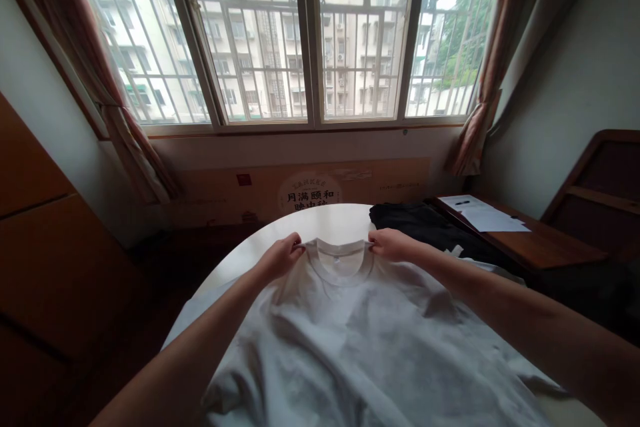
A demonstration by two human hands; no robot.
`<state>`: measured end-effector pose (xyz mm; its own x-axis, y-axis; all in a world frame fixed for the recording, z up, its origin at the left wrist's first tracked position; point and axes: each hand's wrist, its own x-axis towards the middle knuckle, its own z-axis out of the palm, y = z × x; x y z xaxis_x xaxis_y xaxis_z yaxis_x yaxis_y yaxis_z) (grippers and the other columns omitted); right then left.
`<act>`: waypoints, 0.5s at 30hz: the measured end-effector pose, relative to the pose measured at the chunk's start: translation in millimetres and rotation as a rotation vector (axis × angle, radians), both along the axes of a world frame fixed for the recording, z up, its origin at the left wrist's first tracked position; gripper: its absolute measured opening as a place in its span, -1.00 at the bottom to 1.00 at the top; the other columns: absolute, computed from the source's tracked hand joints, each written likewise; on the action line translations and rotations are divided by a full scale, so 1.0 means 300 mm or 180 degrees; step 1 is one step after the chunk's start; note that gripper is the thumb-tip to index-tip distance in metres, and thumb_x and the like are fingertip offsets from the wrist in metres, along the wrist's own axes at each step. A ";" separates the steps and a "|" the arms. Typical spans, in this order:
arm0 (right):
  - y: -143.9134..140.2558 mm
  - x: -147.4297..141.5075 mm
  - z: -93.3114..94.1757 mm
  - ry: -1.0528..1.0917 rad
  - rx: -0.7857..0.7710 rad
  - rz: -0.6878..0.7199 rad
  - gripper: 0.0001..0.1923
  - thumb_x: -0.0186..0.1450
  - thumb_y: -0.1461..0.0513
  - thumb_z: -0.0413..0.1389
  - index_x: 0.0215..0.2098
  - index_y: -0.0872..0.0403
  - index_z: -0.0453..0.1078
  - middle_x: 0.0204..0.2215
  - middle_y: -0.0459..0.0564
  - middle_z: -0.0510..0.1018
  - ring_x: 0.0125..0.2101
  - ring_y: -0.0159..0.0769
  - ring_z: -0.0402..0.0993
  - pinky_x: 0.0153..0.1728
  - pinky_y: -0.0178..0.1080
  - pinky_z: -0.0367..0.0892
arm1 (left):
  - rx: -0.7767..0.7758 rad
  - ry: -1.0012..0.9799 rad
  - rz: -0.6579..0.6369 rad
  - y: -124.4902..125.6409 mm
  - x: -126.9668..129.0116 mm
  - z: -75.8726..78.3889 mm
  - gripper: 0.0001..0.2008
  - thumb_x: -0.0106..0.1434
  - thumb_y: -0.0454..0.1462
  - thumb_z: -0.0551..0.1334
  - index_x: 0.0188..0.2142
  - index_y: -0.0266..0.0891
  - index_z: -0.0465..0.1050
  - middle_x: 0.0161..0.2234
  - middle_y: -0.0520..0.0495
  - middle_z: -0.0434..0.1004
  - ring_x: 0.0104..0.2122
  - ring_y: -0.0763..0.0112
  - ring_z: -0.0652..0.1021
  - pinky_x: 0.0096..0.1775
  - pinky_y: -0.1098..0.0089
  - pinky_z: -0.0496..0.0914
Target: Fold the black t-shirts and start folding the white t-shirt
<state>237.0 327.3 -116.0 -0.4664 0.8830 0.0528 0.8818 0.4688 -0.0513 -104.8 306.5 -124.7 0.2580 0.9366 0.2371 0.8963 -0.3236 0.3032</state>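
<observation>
A white T-shirt (pixel 350 333) lies spread over a round white table (pixel 270 235), its neckline at the far side and its body wrinkled toward me. My left hand (pixel 283 257) pinches the shirt at the shoulder just left of the collar. On the other side of the collar, my right hand (pixel 393 244) grips the opposite shoulder between closed fingers. The collar is stretched between both hands, with a small label inside the back of the neck. The lower part of the shirt runs out of view at the bottom.
Dark folded clothing (pixel 420 223) lies at the table's right edge. Beyond it, papers (pixel 493 218) and a pen rest on a brown wooden surface (pixel 565 240). A chair (pixel 595 180) stands at right, a wooden cabinet (pixel 35 227) at left, and a printed board (pixel 225 193) below the window.
</observation>
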 end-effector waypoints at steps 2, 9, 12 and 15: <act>0.040 0.004 0.040 0.0225 0.0071 -0.0072 -0.77 0.37 0.20 0.02 -0.11 0.11 0.45 -0.18 0.01 0.57 -0.25 -0.32 0.44 -0.29 -0.32 0.19 | 0.0234 -0.0145 0.0024 0.031 -0.018 0.056 -0.85 0.45 -0.22 0.16 -0.25 -0.24 0.29 -0.33 -0.04 0.49 -0.32 0.29 0.48 -0.32 0.38 0.20; 0.248 -0.041 0.177 0.0553 0.0412 -0.0526 -0.71 0.42 0.16 0.02 0.02 0.11 0.41 -0.09 0.05 0.54 -0.13 -0.25 0.45 -0.12 -0.21 0.29 | 0.0616 0.0526 0.0740 0.222 -0.014 0.221 -0.82 0.50 -0.15 0.13 -0.06 -0.20 0.34 -0.17 -0.08 0.55 -0.19 0.18 0.55 -0.33 0.35 0.19; 0.313 -0.079 0.162 0.0532 0.0500 -0.0754 -0.68 0.45 0.12 -0.01 0.04 0.09 0.42 -0.07 0.08 0.52 -0.11 -0.20 0.45 -0.07 -0.10 0.33 | 0.0570 0.0751 0.0929 0.304 0.013 0.192 -0.75 0.50 -0.15 0.10 0.06 -0.22 0.35 -0.02 -0.18 0.52 -0.02 0.08 0.50 -0.14 0.30 0.30; 0.339 -0.110 0.116 0.0512 0.0667 -0.0877 -0.65 0.46 0.16 -0.03 0.14 0.07 0.38 0.04 0.15 0.46 0.03 -0.08 0.40 0.03 0.00 0.28 | 0.0329 0.0838 0.1040 0.359 0.032 0.115 -0.53 0.49 -0.15 0.09 0.31 -0.26 0.20 0.24 -0.32 0.28 0.22 -0.06 0.30 0.16 0.09 0.22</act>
<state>204.0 428.9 -81.1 -0.1841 0.9364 0.2987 0.9647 0.2303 -0.1274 -95.3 414.3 -90.0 0.0160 0.9539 0.2998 0.9992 -0.0266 0.0312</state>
